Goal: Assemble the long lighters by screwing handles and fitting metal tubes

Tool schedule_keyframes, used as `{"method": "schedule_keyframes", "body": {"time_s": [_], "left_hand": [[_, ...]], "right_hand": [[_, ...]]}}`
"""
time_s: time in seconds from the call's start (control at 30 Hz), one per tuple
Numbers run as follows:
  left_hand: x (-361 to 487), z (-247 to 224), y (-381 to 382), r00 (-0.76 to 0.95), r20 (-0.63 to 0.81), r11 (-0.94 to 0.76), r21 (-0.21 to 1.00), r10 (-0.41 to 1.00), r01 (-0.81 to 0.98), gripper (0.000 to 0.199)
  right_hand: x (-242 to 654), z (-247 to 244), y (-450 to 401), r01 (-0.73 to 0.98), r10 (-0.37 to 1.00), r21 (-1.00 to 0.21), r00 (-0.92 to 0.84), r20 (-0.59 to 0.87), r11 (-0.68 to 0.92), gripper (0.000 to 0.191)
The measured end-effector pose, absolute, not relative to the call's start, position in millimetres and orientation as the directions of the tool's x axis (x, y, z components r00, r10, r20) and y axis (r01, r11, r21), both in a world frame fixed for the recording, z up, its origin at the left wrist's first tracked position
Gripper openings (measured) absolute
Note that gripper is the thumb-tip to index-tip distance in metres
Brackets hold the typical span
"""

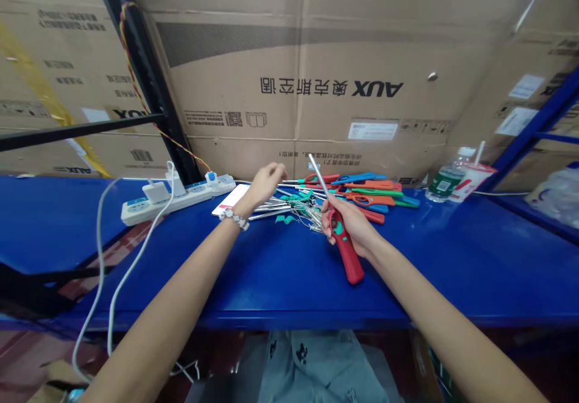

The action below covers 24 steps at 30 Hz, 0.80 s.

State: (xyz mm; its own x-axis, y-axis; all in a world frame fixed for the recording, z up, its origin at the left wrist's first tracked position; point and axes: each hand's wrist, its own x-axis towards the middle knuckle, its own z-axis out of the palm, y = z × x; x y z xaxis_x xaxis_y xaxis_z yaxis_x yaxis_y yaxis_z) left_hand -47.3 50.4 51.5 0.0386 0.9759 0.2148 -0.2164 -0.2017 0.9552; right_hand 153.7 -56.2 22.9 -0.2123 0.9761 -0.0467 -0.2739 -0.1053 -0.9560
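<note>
My right hand is wrapped round the red handle of a long-nosed lighter, its metal tube pointing up and away. Over the left part of a pile, my left hand has its fingers curled together; whatever they may hold is too small to make out. Beneath and beside it lie loose metal tubes, green plastic bits and thin wires. Behind the right hand lie several more lighters in red, orange, green and blue.
A white power strip with plugs and cables lies at the left, beside a white card. At the back right stand a water bottle and a paper cup with straw. Large cardboard boxes wall off the blue table.
</note>
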Motion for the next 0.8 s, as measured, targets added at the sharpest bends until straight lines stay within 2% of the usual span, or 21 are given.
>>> {"method": "schedule_keyframes", "body": {"time_s": [0.03, 0.07, 0.13, 0.2, 0.33, 0.37, 0.43, 0.5, 0.57, 0.7, 0.8], "left_hand": [[-45.9, 44.0, 48.9, 0.055, 0.237, -0.225, 0.960, 0.970, -0.164, 0.029], [-44.3, 37.1, 47.5, 0.101, 0.308, -0.308, 0.951, 0.946, -0.011, 0.029], [-41.6, 26.7, 45.4, 0.156, 0.391, -0.416, 0.891, 0.907, 0.184, 0.030], [-40.7, 21.7, 43.4, 0.157, 0.437, -0.464, 0.851, 0.886, 0.245, 0.029], [-38.7, 23.0, 29.4, 0.079, 0.487, -0.493, 0.867, 0.870, 0.078, 0.022], [-36.2, 24.0, 23.1, 0.082, 0.471, -0.473, 0.881, 0.879, 0.018, 0.019], [-28.1, 25.0, 9.2, 0.139, 0.348, -0.331, 0.934, 0.927, -0.131, 0.019], [-17.8, 24.2, -2.8, 0.213, 0.213, -0.155, 0.953, 0.954, -0.259, 0.013], [-8.9, 22.1, -9.7, 0.223, 0.148, -0.062, 0.934, 0.963, -0.351, 0.014], [-3.9, 18.2, -9.0, 0.199, 0.106, -0.004, 0.890, 0.974, -0.455, 0.015], [-8.3, 16.9, -4.4, 0.189, 0.106, -0.003, 0.879, 0.976, -0.477, 0.004]], "right_hand": [[155.2, 23.4, -53.7, -0.274, 0.978, -0.955, -0.200, -0.055, -0.109, 0.029], [156.0, 23.2, -51.3, -0.265, 0.979, -0.957, -0.194, -0.063, -0.114, 0.030], [155.6, 21.0, -47.0, -0.235, 0.980, -0.965, -0.188, -0.071, -0.115, 0.031], [153.7, 18.3, -43.4, -0.212, 0.981, -0.971, -0.179, -0.073, -0.111, 0.031], [149.0, 18.7, -37.4, -0.240, 0.973, -0.956, -0.197, -0.121, -0.168, 0.028], [148.1, 20.2, -36.1, -0.253, 0.968, -0.950, -0.214, -0.130, -0.183, 0.026], [146.4, 23.7, -33.7, -0.257, 0.966, -0.951, -0.234, -0.112, -0.173, 0.021], [144.6, 26.4, -31.0, -0.209, 0.972, -0.973, -0.227, -0.052, -0.101, 0.017], [142.9, 28.0, -27.5, -0.116, 0.977, -0.993, -0.210, 0.037, 0.012, 0.016], [141.4, 30.7, -18.1, 0.058, 0.937, -0.967, -0.268, 0.225, 0.249, 0.012], [142.6, 33.5, -11.9, 0.125, 0.902, -0.937, -0.337, 0.271, 0.328, 0.005]]}}
